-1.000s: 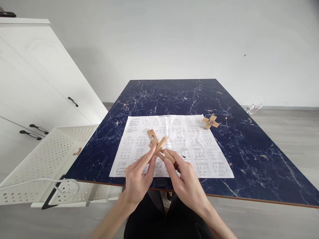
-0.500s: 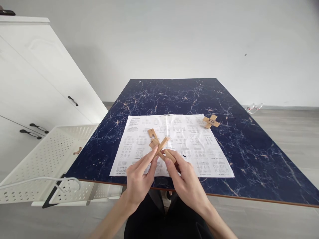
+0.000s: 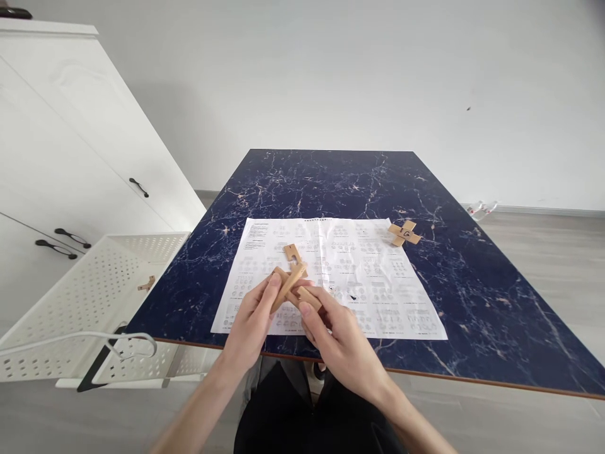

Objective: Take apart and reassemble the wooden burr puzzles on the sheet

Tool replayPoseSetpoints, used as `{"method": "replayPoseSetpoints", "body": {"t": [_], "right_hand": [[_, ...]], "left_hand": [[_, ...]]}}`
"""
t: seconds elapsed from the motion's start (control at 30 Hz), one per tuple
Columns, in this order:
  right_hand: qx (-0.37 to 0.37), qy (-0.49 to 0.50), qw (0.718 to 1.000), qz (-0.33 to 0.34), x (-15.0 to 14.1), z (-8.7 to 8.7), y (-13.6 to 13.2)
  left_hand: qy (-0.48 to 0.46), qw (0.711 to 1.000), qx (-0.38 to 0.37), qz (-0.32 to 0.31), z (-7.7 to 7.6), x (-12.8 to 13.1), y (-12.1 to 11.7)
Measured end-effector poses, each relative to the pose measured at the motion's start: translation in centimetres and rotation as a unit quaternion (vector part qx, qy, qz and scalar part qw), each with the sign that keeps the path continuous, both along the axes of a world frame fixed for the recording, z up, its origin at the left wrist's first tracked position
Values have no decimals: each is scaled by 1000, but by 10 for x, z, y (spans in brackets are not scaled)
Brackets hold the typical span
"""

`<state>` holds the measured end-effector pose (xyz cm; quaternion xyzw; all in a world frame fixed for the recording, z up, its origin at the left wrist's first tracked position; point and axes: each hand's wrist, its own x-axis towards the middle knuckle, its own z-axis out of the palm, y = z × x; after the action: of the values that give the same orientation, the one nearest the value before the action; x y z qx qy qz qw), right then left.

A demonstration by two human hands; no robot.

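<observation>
Both hands hold a cross of notched wooden puzzle sticks (image 3: 292, 285) above the near edge of a printed instruction sheet (image 3: 368, 277). My left hand (image 3: 250, 325) pinches the stick that slants up to the right. My right hand (image 3: 338, 343) grips the crossing stick from the right. Just beyond the held cross, a single notched wooden piece (image 3: 292, 253) lies on the sheet. An assembled wooden cross (image 3: 405, 233) with a mark on it rests at the sheet's far right corner.
The sheet lies on a dark blue marbled table (image 3: 472, 284). A white perforated basket (image 3: 89, 302) stands left of the table with a small wooden piece (image 3: 145, 284) in it. A white cabinet (image 3: 70, 164) stands behind the basket. Grey floor lies to the right.
Both hands have drawn the held sticks slightly left and nearer to me. The left thumb now sits higher on its stick. The pieces on the table have not moved.
</observation>
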<state>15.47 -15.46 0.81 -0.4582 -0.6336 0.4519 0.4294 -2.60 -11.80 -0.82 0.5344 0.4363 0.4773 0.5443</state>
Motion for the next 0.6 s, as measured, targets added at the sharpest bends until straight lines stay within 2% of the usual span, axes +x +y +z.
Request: {"method": "replayPoseSetpoints", "body": {"t": [0.1,0.17,0.27,0.37,0.47,0.6], "right_hand": [[-24,-63,997,43,6,6,17],[-1,-159,987,0,11,8,35],[18,-325,943,-63,9,8,63],[-7,-437,898,-50,-4,5,82],[-13,-468,883,-32,-17,1,90],[-14,-453,891,-22,-17,-2,92]], "left_hand": [[-67,997,-31,34,-1,-6,7],[-94,992,-43,77,-4,-12,10],[-115,983,-56,128,-11,-20,11],[-117,984,-47,130,-16,-23,10],[-108,986,-35,119,-16,-22,8],[-111,988,-23,108,-11,-20,6]]}}
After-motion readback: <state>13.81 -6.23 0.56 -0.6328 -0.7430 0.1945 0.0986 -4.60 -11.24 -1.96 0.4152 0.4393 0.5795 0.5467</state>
